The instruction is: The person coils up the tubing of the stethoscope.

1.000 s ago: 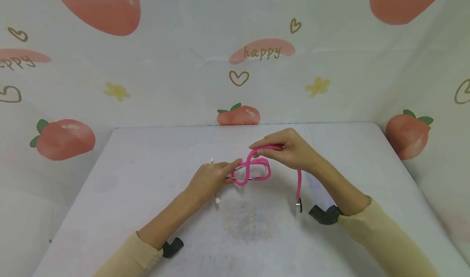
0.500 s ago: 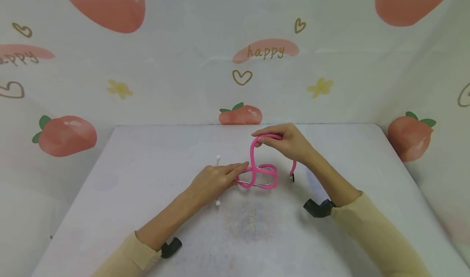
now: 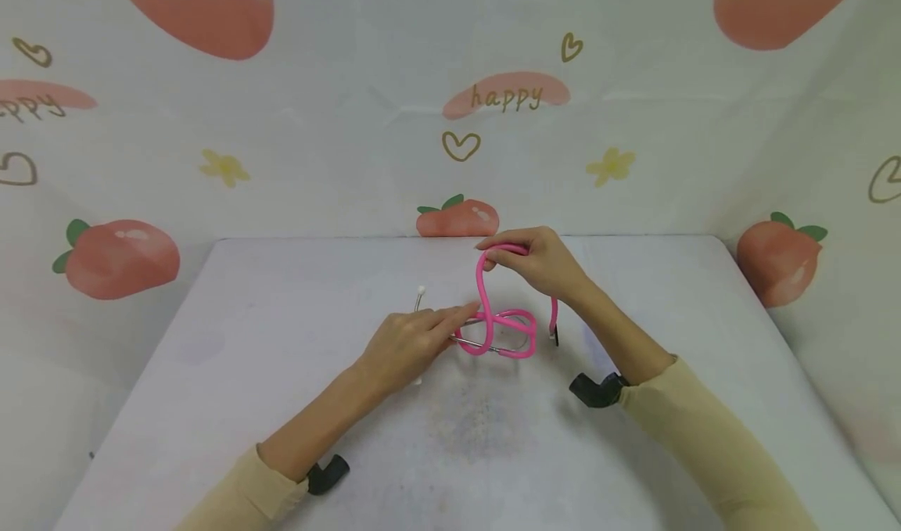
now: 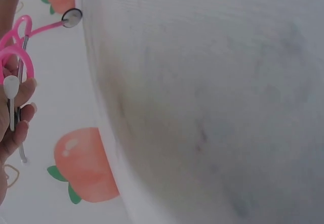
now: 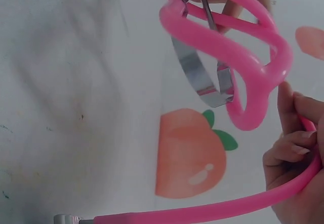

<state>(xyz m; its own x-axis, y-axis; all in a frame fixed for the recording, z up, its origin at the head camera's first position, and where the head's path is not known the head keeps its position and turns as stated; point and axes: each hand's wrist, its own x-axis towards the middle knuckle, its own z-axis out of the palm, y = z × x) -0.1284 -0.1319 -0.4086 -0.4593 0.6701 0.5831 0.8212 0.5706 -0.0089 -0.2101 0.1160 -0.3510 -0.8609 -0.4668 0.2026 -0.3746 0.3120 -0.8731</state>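
Observation:
A pink stethoscope [image 3: 482, 285] is held above the table between both hands, its tubing partly looped around its metal ear tubes. My left hand [image 3: 411, 345] grips the ear tubes near the loops; white eartips [image 3: 421, 289] stick out beyond that hand. In the head view my right hand [image 3: 545, 263] pinches a raised stretch of the tubing, higher and to the right. The chest piece [image 4: 72, 17] dangles from the free end below the right hand. The right wrist view shows the metal spring band [image 5: 195, 72] inside the pink loops [image 5: 223, 44].
A white table [image 3: 281, 281] lies under both hands, with a stained patch [image 3: 479, 421] near its middle. Behind it hangs a white fabric backdrop [image 3: 352, 124] printed with peaches. Dark curved pieces [image 3: 598, 390] sit at both sleeve cuffs.
My right hand has risen, drawing the tubing up from the loops. The chest piece hangs higher and further left than a second ago. The left hand keeps its hold, shifted slightly right.

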